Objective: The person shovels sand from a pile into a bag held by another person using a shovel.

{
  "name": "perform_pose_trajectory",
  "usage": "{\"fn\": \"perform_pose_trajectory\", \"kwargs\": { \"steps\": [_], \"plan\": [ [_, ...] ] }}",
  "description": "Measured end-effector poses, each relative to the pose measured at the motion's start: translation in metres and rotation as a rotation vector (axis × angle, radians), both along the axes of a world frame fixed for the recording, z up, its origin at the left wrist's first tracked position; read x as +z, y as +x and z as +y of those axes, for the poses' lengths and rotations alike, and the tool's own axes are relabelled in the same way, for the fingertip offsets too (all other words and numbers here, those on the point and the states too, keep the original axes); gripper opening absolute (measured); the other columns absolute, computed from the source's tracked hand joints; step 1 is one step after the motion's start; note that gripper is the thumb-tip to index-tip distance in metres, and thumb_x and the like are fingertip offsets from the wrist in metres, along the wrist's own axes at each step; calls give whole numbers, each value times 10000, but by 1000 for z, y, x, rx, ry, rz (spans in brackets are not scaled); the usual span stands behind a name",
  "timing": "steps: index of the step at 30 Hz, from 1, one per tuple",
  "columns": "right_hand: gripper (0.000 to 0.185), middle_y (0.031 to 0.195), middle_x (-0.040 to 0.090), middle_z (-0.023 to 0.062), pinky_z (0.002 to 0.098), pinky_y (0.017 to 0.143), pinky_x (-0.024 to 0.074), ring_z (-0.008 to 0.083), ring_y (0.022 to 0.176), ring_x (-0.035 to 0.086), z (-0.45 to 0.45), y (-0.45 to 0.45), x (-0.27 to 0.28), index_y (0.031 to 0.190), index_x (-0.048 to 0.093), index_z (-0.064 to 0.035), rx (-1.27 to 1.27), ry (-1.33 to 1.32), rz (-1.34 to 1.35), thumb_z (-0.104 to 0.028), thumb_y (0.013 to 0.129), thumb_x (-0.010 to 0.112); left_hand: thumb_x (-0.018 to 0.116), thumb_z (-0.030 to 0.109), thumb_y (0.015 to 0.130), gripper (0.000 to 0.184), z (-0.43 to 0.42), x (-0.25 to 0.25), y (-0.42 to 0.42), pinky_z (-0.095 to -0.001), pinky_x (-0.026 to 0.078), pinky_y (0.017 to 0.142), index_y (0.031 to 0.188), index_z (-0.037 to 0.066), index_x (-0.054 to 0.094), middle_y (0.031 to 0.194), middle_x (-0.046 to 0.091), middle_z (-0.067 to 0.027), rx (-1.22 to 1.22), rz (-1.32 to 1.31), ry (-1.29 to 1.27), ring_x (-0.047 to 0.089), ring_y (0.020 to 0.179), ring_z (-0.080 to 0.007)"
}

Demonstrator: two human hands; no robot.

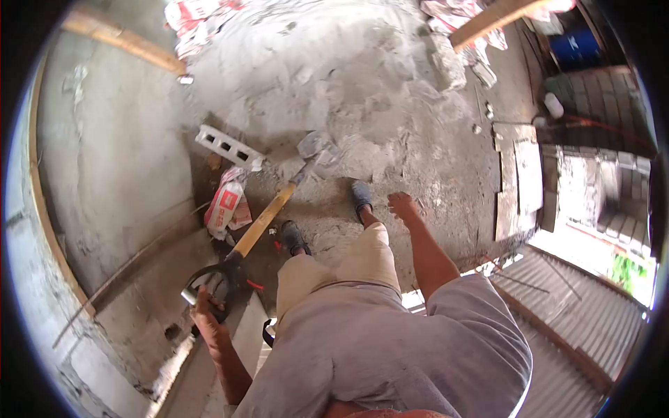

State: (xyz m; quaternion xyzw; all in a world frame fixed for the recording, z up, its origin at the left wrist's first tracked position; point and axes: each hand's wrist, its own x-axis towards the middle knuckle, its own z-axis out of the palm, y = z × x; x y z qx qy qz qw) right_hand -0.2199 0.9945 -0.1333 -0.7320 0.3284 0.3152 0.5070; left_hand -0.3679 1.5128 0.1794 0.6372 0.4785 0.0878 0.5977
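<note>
My left hand is closed around the D-shaped grip of a shovel. The shovel slants away from me to the upper right, its yellow shaft beside my left foot. Its blade is down at the grey, cement-like floor and looks coated in the same grey material. Out in front of my right foot's side hangs my right hand, holding nothing, its fingers apart. A hollow concrete block lies left of the blade, with a crumpled red-and-white cement sack just below it.
Rough grey mix spreads over the floor ahead. Wooden props lean in at the upper left and upper right. Flat boards lie to the right, corrugated sheets at lower right. A blue drum stands at far right.
</note>
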Motion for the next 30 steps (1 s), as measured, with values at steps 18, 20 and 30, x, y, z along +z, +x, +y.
{"fn": "perform_pose_trajectory", "kwargs": {
  "steps": [18,20,30],
  "plan": [
    [395,934,590,128,488,756,522,293,810,603,374,-39,-26,1117,545,-73,-401,553,448,-352,863,661,715,233,854,419,-17,-18,-62,-262,411,498,1143,9,512,638,534,-22,150,1,-118,491,506,-111],
    [305,852,591,119,476,691,528,285,746,606,391,-62,-63,1023,555,-72,-515,596,434,-298,853,669,692,325,864,385,-23,-22,-78,-268,420,515,1054,31,531,602,495,-16,137,93,-93,480,493,-116],
    [100,695,595,110,420,559,521,266,622,610,438,-237,-93,840,585,-40,-383,443,513,-118,823,645,633,120,811,301,14,-46,-256,-272,435,473,1080,20,541,774,495,-16,319,410,11,469,517,-118]
  ]
}}
